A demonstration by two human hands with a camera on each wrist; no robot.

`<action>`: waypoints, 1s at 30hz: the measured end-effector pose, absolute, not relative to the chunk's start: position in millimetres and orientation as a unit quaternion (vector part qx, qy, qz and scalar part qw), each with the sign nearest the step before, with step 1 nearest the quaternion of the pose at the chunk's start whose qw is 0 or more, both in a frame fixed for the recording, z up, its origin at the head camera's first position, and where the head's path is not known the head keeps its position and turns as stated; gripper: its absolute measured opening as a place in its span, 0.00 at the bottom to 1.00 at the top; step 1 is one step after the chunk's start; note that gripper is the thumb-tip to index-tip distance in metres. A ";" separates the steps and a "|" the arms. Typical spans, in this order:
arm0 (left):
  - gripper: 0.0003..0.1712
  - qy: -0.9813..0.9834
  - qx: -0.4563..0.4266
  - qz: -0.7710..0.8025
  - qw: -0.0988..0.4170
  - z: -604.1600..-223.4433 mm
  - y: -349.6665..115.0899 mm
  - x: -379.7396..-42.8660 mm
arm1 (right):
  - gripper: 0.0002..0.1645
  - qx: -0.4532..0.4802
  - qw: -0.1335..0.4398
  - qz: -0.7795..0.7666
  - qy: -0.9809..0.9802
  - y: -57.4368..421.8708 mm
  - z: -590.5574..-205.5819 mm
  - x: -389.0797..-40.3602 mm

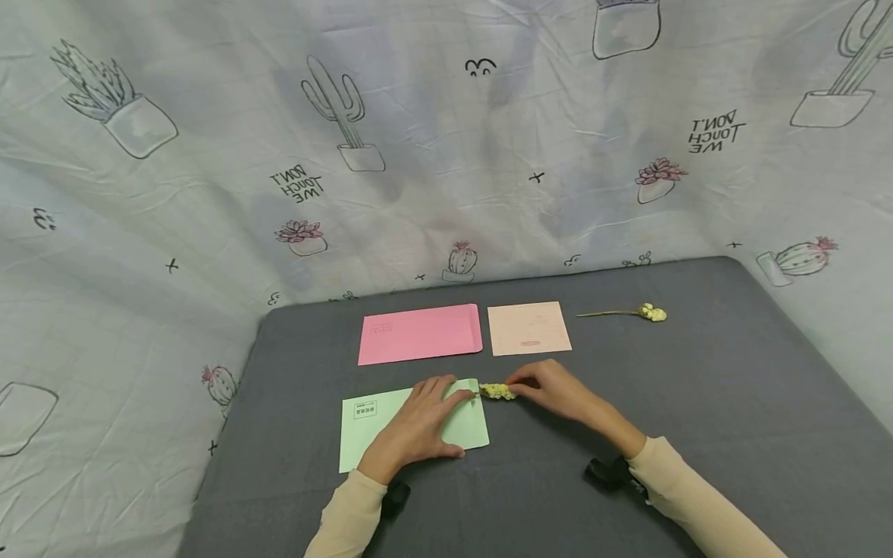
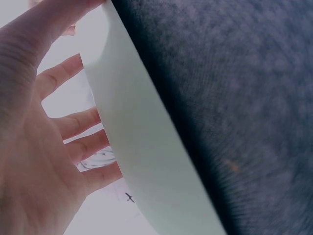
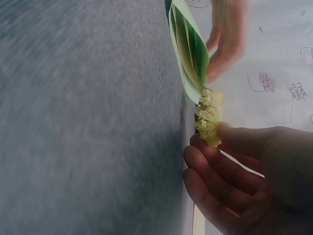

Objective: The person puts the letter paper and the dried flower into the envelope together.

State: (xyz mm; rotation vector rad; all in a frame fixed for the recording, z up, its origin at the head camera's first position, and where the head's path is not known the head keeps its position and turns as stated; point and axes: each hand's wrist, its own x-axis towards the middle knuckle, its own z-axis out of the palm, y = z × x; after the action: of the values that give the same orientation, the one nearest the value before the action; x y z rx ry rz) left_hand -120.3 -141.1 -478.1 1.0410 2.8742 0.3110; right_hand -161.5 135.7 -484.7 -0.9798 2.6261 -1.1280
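A light green envelope (image 1: pixel 467 422) lies on the grey cloth. My left hand (image 1: pixel 422 422) rests over its right half with fingers spread; in the left wrist view, the straight fingers (image 2: pixel 80 122) touch the envelope. My right hand (image 1: pixel 556 389) pinches a yellow dried flower (image 1: pixel 498 391) between thumb and forefinger at the envelope's right end. In the right wrist view the envelope's mouth (image 3: pixel 188 54) gapes, showing pale layers inside. The flower head (image 3: pixel 209 115) is outside, against the mouth's edge; its stem is mostly hidden.
Behind the hands lie a pink envelope (image 1: pixel 421 335) and a peach envelope (image 1: pixel 529 328). Another yellow dried flower on a long stem (image 1: pixel 653 313) lies to their right. A white cloth printed with cacti (image 1: pixel 418 139) hangs behind the grey-covered table (image 1: pixel 628 364).
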 end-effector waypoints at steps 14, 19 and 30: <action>0.49 0.933 0.342 0.103 0.032 -477.3 -141.6 -120.6 | 0.08 -0.338 0.085 -0.374 0.860 127.1 -482.3 -163.6; 0.50 0.934 0.340 0.104 0.028 -477.0 -141.3 -120.8 | 0.09 -0.353 0.084 -0.374 0.853 124.8 -484.3 -167.2; 0.51 0.936 0.334 0.104 0.031 -474.5 -140.5 -120.9 | 0.09 -0.360 0.089 -0.364 0.854 118.5 -478.4 -169.3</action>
State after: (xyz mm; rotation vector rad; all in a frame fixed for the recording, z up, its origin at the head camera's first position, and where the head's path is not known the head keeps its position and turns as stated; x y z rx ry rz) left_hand -120.9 -140.5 -474.5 1.0286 2.8840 0.3215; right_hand -169.3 118.5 -478.4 -1.0715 2.5412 -1.0822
